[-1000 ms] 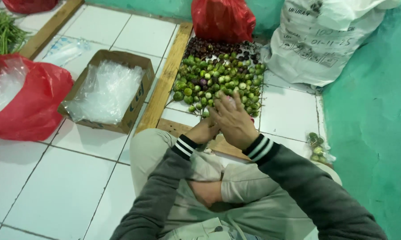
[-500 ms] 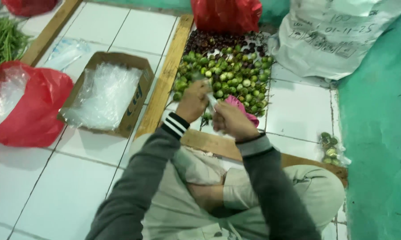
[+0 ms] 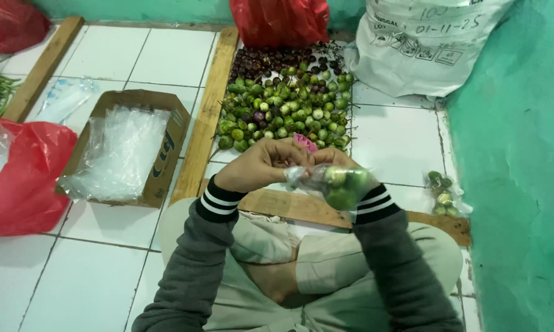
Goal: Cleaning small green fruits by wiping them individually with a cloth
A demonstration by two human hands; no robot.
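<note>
I sit cross-legged on the white tiled floor (image 3: 105,270), and both my hands are busy with one small clear bag (image 3: 335,183) of round green fruits. My right hand (image 3: 344,169) has its fingers clamped around the bag's body, holding it in the air just above my knees. My left hand (image 3: 261,165) has its fingertips pinched together on the bag's neck, where the plastic bunches up. I judge that this bag is filled and I am at the closing stage; whether the neck is already twisted or tied I cannot tell, since my fingers hide it.

Beyond my hands, between two wooden slats, lies the loose pile of green fruits (image 3: 283,107), with darker purple ones at its far edge toward the wall. The pile looks large, so by my reckoning most of the packing is left. One finished bag (image 3: 444,193) of the same fruits rests on the tiles to my right, near the green wall (image 3: 516,184), well apart from the pile. A small pink thing (image 3: 304,142) lies at the pile's near edge, just past my hands.

To my left a cardboard box (image 3: 166,154) holds a heap of empty clear bags (image 3: 120,150), plenty of them. A red plastic bag (image 3: 28,178) sits beside the box, and a white sack (image 3: 424,46) stands at the far right.
</note>
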